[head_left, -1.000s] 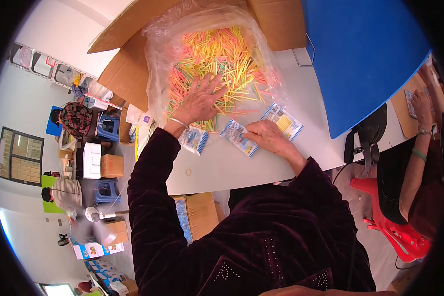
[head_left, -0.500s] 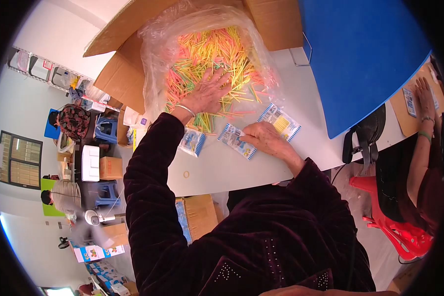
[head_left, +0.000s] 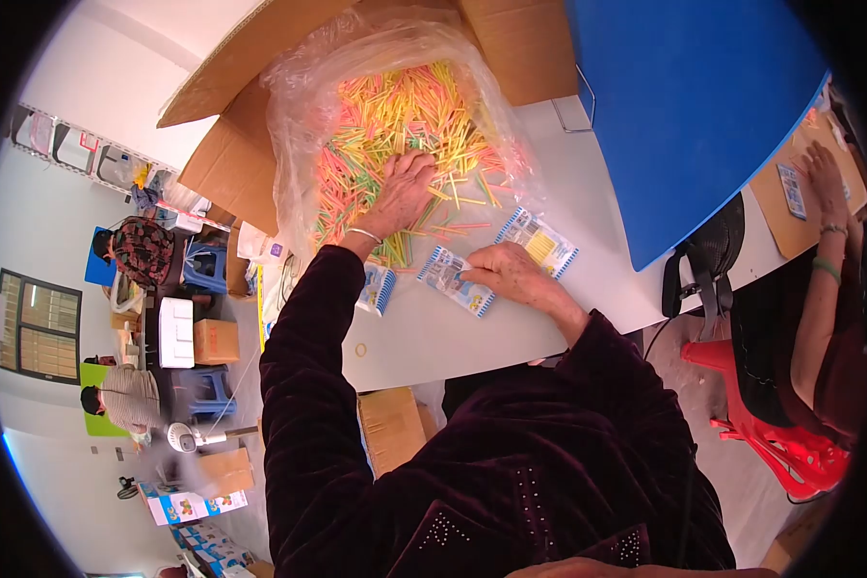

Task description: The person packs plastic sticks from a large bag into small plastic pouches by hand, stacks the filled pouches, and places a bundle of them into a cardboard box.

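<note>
A heap of thin pink, yellow and green sticks (head_left: 409, 101) spills out of a clear plastic bag (head_left: 294, 125). My left hand (head_left: 402, 197) is down on the near part of the heap, its fingers curled in around some sticks; the fingertips are partly hidden. My right hand (head_left: 518, 275) pinches the edge of a small blue-and-white printed packet (head_left: 443, 277) lying on the table. Just beyond that hand lies a second packet (head_left: 541, 241), showing yellow sticks through its window. Below my left wrist is a third packet (head_left: 376, 289), partly covered by the sleeve.
An open cardboard box (head_left: 525, 48) surrounds the bag on the white table (head_left: 424, 347). A tan ring (head_left: 361, 350) lies near the table edge. To the right stand a blue board (head_left: 694, 116) and a black strap (head_left: 708, 275). Another person's hand (head_left: 824, 178) rests over cardboard.
My left hand's fingers have gone from spread flat on the sticks to curled into them. My right hand stays on the same packet. The whole view has shifted slightly.
</note>
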`<state>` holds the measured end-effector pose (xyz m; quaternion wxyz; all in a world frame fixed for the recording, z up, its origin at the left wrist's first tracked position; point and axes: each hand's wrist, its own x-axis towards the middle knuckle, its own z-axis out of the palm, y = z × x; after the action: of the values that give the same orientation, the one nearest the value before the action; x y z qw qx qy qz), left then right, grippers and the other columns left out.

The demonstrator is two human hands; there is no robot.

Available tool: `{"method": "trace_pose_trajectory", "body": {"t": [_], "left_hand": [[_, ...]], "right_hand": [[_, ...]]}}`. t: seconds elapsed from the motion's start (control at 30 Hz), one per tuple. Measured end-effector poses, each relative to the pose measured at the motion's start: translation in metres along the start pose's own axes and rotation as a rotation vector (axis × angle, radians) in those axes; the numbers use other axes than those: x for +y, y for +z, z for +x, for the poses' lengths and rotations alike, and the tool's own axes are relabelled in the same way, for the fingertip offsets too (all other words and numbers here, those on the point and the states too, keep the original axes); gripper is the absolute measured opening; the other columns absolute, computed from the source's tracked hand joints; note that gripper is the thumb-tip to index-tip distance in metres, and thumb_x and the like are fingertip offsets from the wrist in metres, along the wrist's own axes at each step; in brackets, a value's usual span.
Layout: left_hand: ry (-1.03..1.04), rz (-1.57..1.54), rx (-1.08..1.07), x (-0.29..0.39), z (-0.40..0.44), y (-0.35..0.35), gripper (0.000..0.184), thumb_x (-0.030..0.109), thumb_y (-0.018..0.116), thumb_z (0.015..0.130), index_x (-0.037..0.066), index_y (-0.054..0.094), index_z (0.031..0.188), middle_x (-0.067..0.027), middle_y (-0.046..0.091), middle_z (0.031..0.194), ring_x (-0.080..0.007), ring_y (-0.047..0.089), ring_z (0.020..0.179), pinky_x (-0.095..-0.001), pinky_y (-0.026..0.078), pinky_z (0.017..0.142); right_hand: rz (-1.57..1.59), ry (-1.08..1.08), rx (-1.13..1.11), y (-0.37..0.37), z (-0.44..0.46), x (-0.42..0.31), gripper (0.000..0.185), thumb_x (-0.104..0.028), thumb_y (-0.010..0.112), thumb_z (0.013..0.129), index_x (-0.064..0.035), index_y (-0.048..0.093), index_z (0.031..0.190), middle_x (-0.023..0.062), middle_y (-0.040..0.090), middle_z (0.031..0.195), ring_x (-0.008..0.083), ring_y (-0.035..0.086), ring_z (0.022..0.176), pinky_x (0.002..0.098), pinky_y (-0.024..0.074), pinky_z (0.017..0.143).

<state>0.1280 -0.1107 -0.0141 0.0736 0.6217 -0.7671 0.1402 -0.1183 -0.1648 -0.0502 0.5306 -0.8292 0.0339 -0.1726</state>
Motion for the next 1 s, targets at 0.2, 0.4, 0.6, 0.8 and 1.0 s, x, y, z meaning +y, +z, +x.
{"method": "trace_pose_trajectory", "body": {"t": [0.2,0.4,0.6,0.8,1.0], "left_hand": [[-0.314,-0.258,0.211,0.006,-0.003,-0.013,0.028,0.012,0.051,0.089,0.001,0.054,0.114,-0.012,0.054,0.115,-0.0268,0.046,0.111,-0.0382,0.032,0.098],[-0.718,-1.207,0.167,0.036,0.009,-0.06,0.029,0.022,0.044,0.095,-0.001,0.059,0.103,-0.0112,0.062,0.105,-0.0234,0.057,0.102,-0.0343,0.043,0.091],[-0.88,-2.021,0.351,0.041,0.011,-0.028,0.021,0.018,0.043,0.095,0.0,0.052,0.097,-0.0112,0.059,0.089,-0.0243,0.06,0.082,-0.0376,0.05,0.078],[-0.865,-2.04,0.561,0.092,0.023,0.005,0.023,0.017,0.038,0.096,-0.001,0.052,0.103,-0.0131,0.059,0.096,-0.0219,0.058,0.091,-0.0373,0.049,0.082],[-0.899,-1.942,0.888,0.131,0.033,0.007,0.024,0.013,0.045,0.094,-0.003,0.049,0.111,-0.0117,0.058,0.106,-0.0215,0.058,0.094,-0.0367,0.048,0.084]], "right_hand": [[0.181,0.161,-0.022,-0.009,0.003,-0.001,0.015,-0.014,0.059,0.085,0.0012,0.062,0.084,0.0027,0.059,0.066,0.006,0.055,0.066,0.0252,0.0421,0.059],[0.904,0.322,0.239,-0.008,0.003,-0.012,0.016,-0.015,0.06,0.086,-0.0008,0.066,0.09,0.0023,0.066,0.083,0.0092,0.06,0.068,0.0239,0.0474,0.064],[1.364,0.28,0.553,0.0,0.02,-0.016,0.014,-0.014,0.059,0.088,-0.0034,0.063,0.096,0.0027,0.066,0.091,0.0107,0.062,0.08,0.0279,0.0496,0.076],[1.644,0.323,0.833,0.012,0.055,0.002,0.016,-0.013,0.05,0.092,-0.0066,0.054,0.106,0.0035,0.06,0.101,0.0157,0.058,0.093,0.0331,0.0456,0.085],[1.729,0.2,0.85,0.02,0.065,0.011,0.018,-0.011,0.044,0.094,-0.0069,0.05,0.111,0.0054,0.058,0.103,0.0178,0.057,0.093,0.033,0.0469,0.084]]}}
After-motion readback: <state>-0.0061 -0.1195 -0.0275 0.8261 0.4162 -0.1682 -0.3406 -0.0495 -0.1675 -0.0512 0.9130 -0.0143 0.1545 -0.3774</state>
